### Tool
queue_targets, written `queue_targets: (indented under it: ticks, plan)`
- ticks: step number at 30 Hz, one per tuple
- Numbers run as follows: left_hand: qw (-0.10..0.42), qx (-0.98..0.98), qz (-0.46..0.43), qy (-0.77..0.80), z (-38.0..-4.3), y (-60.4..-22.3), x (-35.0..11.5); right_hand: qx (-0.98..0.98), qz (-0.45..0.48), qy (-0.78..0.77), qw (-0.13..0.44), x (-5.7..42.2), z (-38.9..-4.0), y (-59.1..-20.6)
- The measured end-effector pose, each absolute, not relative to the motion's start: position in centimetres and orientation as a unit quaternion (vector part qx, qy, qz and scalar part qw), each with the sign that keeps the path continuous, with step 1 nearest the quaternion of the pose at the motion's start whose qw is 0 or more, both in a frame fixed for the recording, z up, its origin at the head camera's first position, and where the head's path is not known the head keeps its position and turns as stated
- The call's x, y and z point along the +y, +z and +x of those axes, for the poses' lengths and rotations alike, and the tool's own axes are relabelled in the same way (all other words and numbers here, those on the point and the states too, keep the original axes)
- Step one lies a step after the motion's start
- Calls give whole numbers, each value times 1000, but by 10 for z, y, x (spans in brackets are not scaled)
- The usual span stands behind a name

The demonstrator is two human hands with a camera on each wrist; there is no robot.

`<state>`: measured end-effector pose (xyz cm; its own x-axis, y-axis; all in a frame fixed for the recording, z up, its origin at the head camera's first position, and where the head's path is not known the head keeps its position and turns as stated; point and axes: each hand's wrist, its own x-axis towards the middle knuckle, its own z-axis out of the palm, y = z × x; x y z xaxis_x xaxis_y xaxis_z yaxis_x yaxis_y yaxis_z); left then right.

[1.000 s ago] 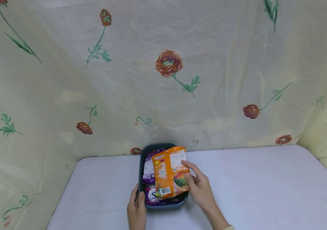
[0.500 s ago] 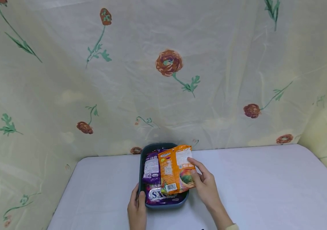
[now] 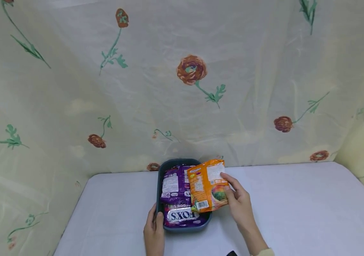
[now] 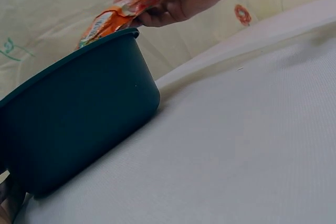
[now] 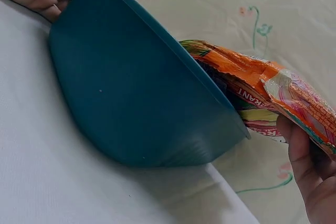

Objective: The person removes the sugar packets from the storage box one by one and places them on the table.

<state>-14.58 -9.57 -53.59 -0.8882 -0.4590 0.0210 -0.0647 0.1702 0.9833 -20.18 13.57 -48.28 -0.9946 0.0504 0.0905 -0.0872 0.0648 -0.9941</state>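
Observation:
A dark teal plastic tub stands on the table with purple candy packets inside; one, lettered FOX'S, lies at the near end. My left hand grips the tub's near left side, thumb at the rim. With thumb and fingers, my right hand pinches the right edge of an orange candy packet. That packet hangs over the tub's right rim, partly covering the purple ones. In the right wrist view its end sticks out past the rim, and another colourful wrapper edge shows beneath it.
A white cloth covers the table, which reaches out on both sides of the tub. Behind it hangs a flowered curtain. At the head view's bottom edge a small dark object shows.
My right hand has moved the orange packet to the right, uncovering more of the purple packets and the FOX'S lettering. My left hand has kept its grip on the tub.

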Motion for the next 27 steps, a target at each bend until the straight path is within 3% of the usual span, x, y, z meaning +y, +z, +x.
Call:
queue_targets:
  ticks: [22, 27]
  plan:
    - [158, -752, 183, -613, -140, -537, -96, -729, -50, 681, 46, 163, -201, -482]
    - [161, -750, 172, -618, -146, -537, -95, -736, -59, 671, 67, 170, -206, -480]
